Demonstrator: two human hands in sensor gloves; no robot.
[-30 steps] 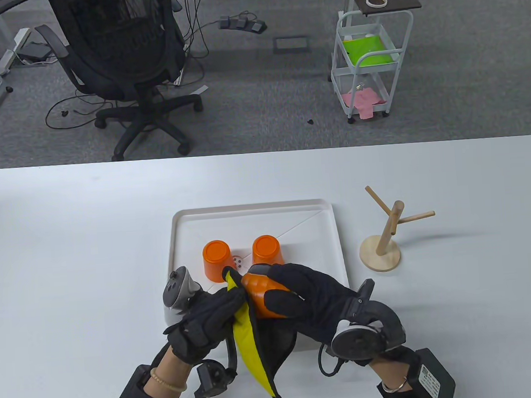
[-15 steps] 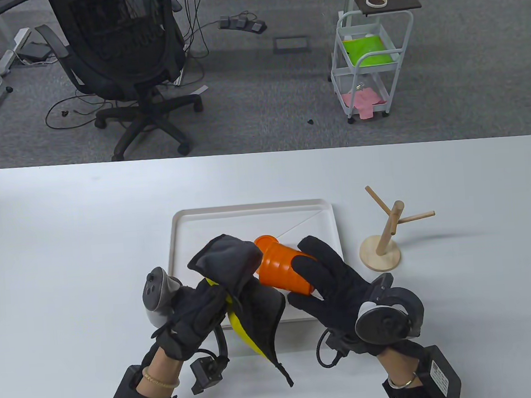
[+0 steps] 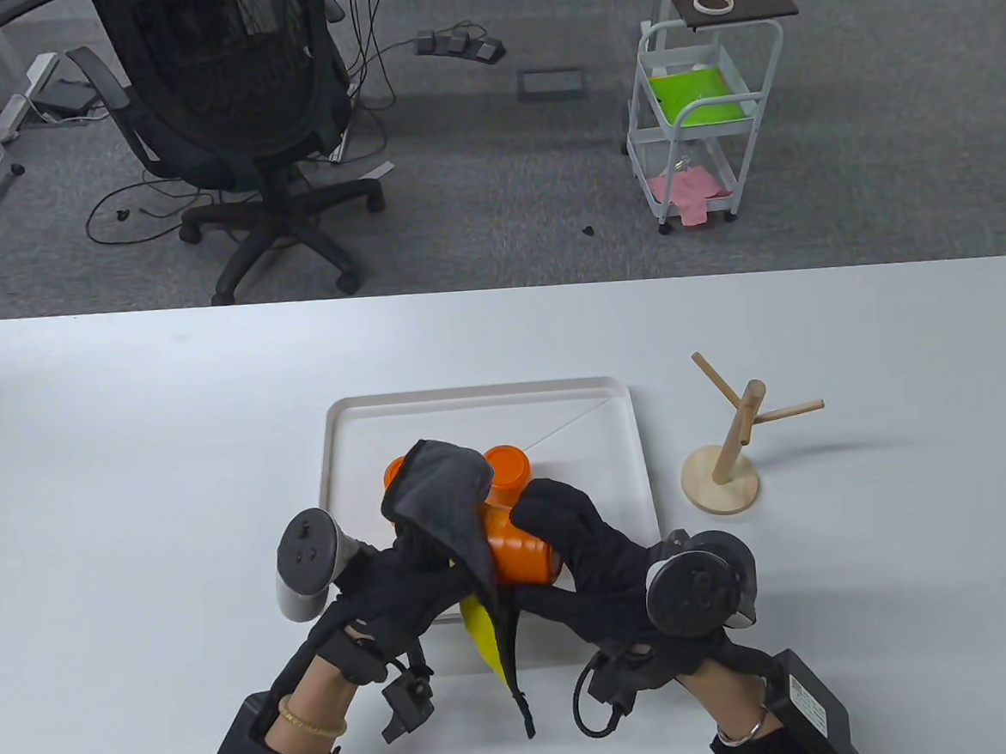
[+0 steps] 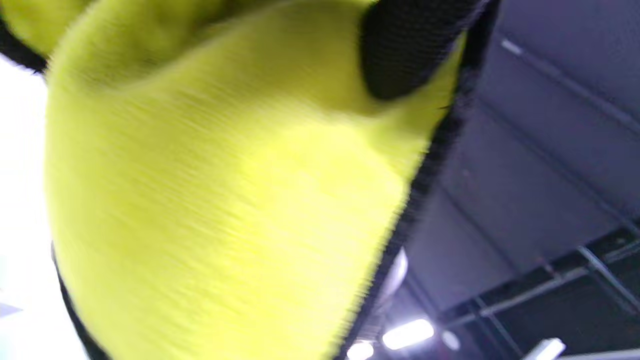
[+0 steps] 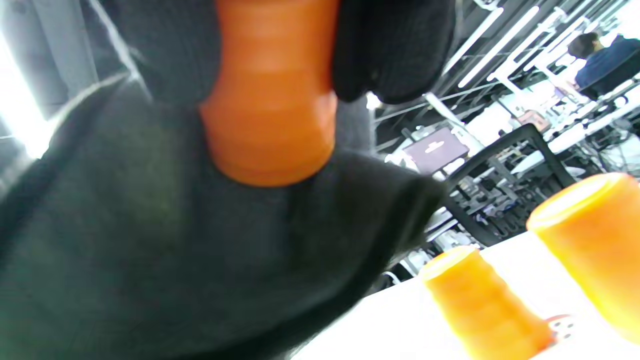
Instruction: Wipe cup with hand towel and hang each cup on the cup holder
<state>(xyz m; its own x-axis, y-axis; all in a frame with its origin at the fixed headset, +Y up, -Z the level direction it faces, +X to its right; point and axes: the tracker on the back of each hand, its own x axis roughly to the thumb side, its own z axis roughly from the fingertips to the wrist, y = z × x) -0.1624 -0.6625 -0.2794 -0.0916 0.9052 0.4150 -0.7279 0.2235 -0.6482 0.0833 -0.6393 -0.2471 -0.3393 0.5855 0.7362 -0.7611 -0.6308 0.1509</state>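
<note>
Now keep your right hand (image 3: 593,551) gripping the cup (image 3: 520,552) firmly while your left hand (image 3: 397,591), clutching the towel (image 3: 442,493), rubs around its base.

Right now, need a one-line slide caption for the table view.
Left hand wraps the hand towel over an orange cup gripped by the right hand; cup holder empty.

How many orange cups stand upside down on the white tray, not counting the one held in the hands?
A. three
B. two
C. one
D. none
B: the right wrist view shows two inverted cups on the tray behind the held cup.
</note>
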